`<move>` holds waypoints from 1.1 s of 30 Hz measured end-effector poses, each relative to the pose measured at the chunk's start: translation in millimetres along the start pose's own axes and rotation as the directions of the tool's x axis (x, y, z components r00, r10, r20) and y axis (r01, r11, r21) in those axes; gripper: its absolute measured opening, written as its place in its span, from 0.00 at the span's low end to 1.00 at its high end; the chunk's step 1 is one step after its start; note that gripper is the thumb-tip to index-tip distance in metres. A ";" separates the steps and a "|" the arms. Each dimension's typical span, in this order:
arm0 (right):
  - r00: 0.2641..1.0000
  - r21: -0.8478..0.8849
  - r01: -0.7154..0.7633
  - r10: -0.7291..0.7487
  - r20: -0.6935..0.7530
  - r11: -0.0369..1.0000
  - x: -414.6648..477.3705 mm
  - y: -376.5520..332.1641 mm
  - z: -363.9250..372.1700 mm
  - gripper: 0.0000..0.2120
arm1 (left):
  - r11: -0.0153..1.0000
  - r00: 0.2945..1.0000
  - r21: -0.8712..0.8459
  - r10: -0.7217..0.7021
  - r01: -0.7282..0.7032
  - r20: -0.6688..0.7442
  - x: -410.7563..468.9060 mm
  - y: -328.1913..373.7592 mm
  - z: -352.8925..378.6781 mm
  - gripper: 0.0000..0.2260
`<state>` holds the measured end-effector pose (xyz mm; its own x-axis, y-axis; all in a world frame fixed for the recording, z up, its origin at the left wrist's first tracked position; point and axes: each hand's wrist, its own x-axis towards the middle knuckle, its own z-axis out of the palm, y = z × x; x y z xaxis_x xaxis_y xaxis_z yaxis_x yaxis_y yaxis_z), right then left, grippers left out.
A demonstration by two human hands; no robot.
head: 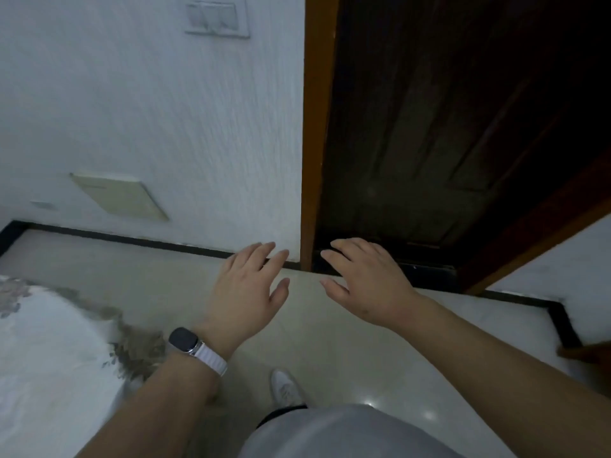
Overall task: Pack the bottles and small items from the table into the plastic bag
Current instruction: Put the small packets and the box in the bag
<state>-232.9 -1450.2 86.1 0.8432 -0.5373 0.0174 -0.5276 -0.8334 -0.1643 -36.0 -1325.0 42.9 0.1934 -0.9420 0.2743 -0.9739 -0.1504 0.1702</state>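
No bottle, small item, table or plastic bag shows in the head view. My left hand (246, 285) is held out in front of me, palm down, fingers straight and slightly spread, holding nothing; a watch with a white band sits on its wrist. My right hand (367, 279) floats beside it, also palm down with relaxed fingers, and it holds nothing. Both hands hover in the air above the pale tiled floor, a small gap between them.
A white wall (148, 127) with a light switch (218, 18) stands ahead. A dark wooden door (446, 127) in an orange-brown frame is at the right. A floral white bed cover (43, 342) lies at the lower left. My white shoe (286, 386) stands on the floor (347, 358).
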 end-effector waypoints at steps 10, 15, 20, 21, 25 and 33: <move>0.988 -0.022 0.151 -0.152 -0.022 0.988 178.7 -16.5 1.9 0.25 | 0.996 0.993 0.037 -0.079 0.082 -0.083 90.5 -122.9 -5.5 0.20; 0.964 0.031 0.264 -0.263 -0.034 0.964 270.4 -7.9 26.8 0.24 | 0.971 0.974 0.077 -0.222 0.225 -0.048 117.9 -176.2 3.4 0.20; 0.918 0.117 0.392 -0.380 -0.114 0.912 373.8 -19.8 43.6 0.24 | 0.912 0.928 0.186 -0.373 0.365 0.007 144.6 -232.5 -6.2 0.21; 0.903 0.130 0.427 -0.415 -0.114 0.895 393.9 -23.8 44.8 0.23 | 0.888 0.908 0.211 -0.419 0.409 0.002 150.4 -242.5 -12.0 0.21; 0.826 0.167 0.563 -0.552 -0.109 0.809 468.5 -45.7 42.3 0.23 | 0.790 0.833 0.283 -0.548 0.544 -0.073 169.6 -278.5 -35.3 0.22; 0.648 0.235 0.748 -0.759 -0.059 0.620 556.9 -122.2 48.1 0.25 | 0.594 0.654 0.312 -0.745 0.741 -0.135 154.6 -334.0 -55.9 0.22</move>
<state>306.1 -1641.3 68.4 0.9410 0.2772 0.1939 0.3279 -0.8884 -0.3212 325.9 -1403.6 81.4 0.8678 -0.4632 0.1801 -0.4724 -0.8813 0.0095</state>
